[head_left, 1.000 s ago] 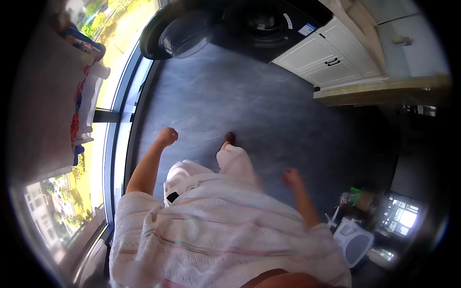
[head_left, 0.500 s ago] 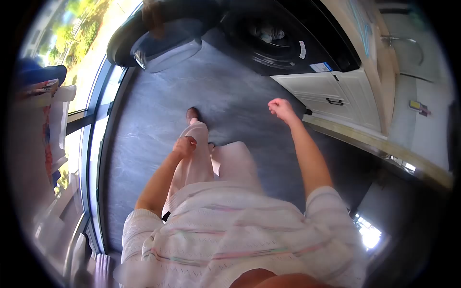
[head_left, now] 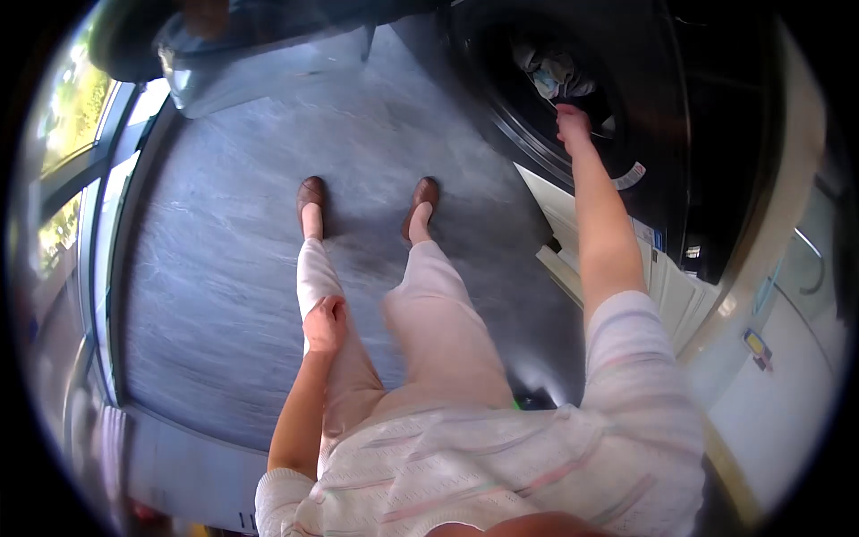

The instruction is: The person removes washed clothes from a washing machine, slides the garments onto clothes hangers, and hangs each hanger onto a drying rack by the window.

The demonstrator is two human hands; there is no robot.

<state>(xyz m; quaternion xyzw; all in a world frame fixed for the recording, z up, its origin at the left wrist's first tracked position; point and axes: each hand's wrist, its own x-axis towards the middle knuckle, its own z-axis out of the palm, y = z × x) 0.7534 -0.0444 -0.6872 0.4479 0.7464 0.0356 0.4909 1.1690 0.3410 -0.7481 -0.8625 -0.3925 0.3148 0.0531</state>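
A black front-loading washing machine [head_left: 640,107] stands at the upper right with its drum opening uncovered. Inside the drum lies a bundle of grey and white laundry [head_left: 559,72]. Stretched forward, my right hand [head_left: 574,127] is at the opening, just below the laundry; its fingers are bent together, and no cloth shows in them. Whether it touches the laundry I cannot tell. My left hand [head_left: 325,324] hangs curled in front of my left trouser leg [head_left: 318,273], with nothing visible in it. The machine's round door [head_left: 259,72] is swung out to the upper left.
Grey marbled floor [head_left: 215,268] lies around my brown shoes [head_left: 311,192]. Tall windows [head_left: 98,224] line the left side. White cabinet doors [head_left: 676,291] are below and beside the machine. On the right is a pale counter [head_left: 761,430] with a small yellow-and-grey item [head_left: 757,347].
I have stepped closer to the washing machine. My right hand has moved up and forward to the drum opening. My left hand stays low by my leg, still curled.
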